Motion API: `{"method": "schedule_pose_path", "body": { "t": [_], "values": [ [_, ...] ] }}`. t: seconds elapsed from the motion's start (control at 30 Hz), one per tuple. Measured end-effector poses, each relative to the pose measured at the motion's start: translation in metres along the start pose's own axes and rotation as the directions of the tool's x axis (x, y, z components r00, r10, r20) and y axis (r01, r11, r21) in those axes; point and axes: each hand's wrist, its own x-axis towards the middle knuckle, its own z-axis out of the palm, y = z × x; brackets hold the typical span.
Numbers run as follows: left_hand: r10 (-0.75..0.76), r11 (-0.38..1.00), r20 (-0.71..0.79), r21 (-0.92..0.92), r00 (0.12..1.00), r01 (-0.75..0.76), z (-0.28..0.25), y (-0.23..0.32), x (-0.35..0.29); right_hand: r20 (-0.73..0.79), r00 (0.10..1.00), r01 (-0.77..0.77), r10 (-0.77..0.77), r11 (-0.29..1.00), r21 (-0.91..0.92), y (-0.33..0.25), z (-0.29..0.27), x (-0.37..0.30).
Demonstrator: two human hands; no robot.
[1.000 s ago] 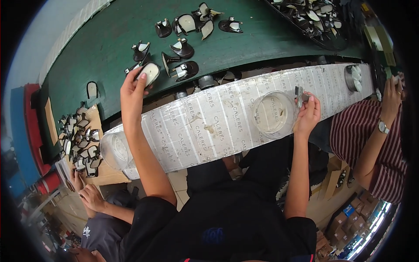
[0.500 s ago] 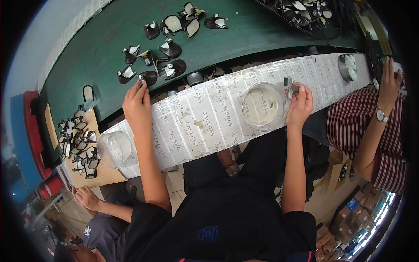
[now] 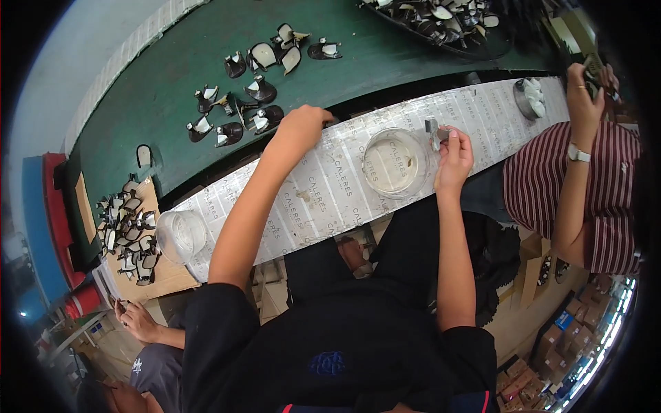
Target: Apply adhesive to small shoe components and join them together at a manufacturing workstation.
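My left hand [image 3: 301,132] reaches across the wrapped board [image 3: 268,186] to the dark gap along its far edge. Its fingers are bent together, and whatever is at their tips I cannot make out. Right of the clear round tub [image 3: 392,165], my right hand [image 3: 453,160] pinches a small grey piece with a squared end [image 3: 432,129], raised above the board. Beyond my left hand, several dark curved shoe-heel-like pieces with pale faces lie on the green table; one dark piece [image 3: 229,134] and another dark piece [image 3: 267,120] are nearest the gap.
Another clear tub [image 3: 180,236] stands at the board's left end, beside cardboard [image 3: 169,272] heaped with similar pieces. A metal can with white contents [image 3: 529,100] is at the right end. A dark tray [image 3: 441,31] of parts lies far off. Co-workers sit on both sides.
My left hand has left the dark piece on the green table and moved right to the gap. My right hand still holds the grey piece. The whole view has shifted slightly.
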Motion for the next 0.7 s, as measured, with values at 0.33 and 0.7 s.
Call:
{"method": "schedule_pose_path", "body": {
  "t": [0.33,0.7],
  "values": [
    [0.116,0.839,0.263,0.491,0.958,-0.236,-0.002,0.018,0.043,0.02,0.999,0.039,-0.039,0.999,-0.024,-0.005,-0.006,-0.001],
    [0.186,0.897,0.097,0.389,0.978,-0.21,0.009,-0.007,0.032,0.027,0.996,0.086,-0.085,0.996,-0.039,-0.01,-0.005,-0.006]
  ]
}}
